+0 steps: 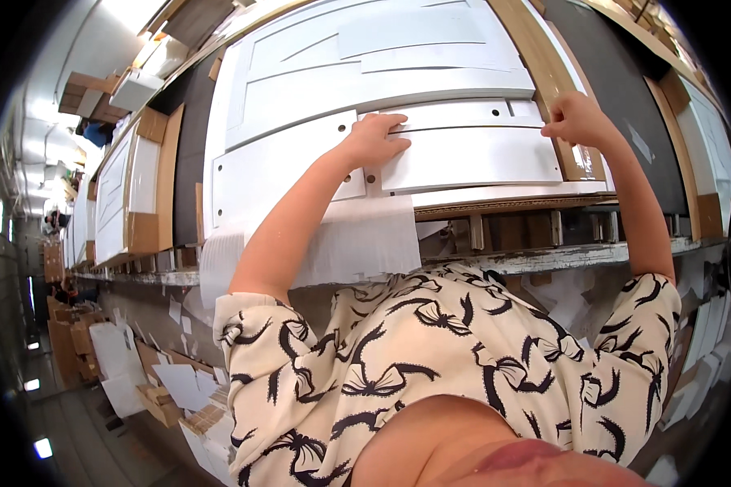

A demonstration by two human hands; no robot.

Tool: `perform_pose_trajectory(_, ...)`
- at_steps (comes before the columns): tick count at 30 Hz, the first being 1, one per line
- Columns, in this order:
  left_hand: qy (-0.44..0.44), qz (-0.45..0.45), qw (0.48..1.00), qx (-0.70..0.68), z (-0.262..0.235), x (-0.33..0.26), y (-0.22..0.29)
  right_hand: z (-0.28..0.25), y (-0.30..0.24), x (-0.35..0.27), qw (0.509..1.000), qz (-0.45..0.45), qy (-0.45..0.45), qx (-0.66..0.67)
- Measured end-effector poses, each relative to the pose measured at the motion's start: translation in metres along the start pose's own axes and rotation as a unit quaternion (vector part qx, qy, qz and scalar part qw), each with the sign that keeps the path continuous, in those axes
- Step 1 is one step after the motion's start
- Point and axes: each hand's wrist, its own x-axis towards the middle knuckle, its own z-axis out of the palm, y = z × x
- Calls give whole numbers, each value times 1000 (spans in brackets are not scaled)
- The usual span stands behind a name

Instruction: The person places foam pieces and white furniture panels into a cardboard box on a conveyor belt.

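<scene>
My left hand (375,140) rests on white panels with its thumb and fingers apart. Its thumb lies at the left end of a long white panel (471,158). To the left is another white panel (288,174) with small dark holes. My right hand (578,122) is curled beside the long panel's right end, over a cardboard edge strip (578,166); whatever its fingers pinch, if anything, is hidden. A narrow white strip (443,112) with a dark hole lies beyond the long panel. Larger grooved white boards (430,49) fill the far part of the carton.
A translucent foam sheet (369,239) hangs over the near edge at left. Below the carton runs a conveyor with metal rollers (556,229) and a worn rail (536,261). Other cartons of white panels (115,199) stand along the line. Cardboard scraps (158,404) lie lower left.
</scene>
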Motion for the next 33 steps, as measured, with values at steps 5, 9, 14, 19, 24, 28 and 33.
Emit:
perform_pose_trajectory(5, 30, 38, 995, 85, 6, 3, 11, 31, -11, 26, 970, -218, 22, -101)
perform_pose_trajectory(9, 70, 26, 995, 74, 8, 5, -2, 31, -30, 47, 984, -154, -67, -67)
perform_pose_trajectory(14, -5, -9, 994, 109, 13, -11, -11, 51, -34, 59, 974, -187, -63, -109)
perform_pose_trajectory(19, -25, 19, 987, 156, -2, -53, 36, 70, 18, 63, 980, -188, -41, 56)
perform_pose_trajectory(24, 399, 241, 883, -60, 28, -213, 50, 68, 33, 85, 992, -103, -33, 66)
perform_pose_trajectory(28, 478, 89, 829, -277, 91, -337, -23, 67, 19, 74, 968, -124, 204, 72)
perform_pose_trajectory(33, 465, -415, 603, -497, 218, -466, -189, 98, -230, -55, 783, -139, 519, 314)
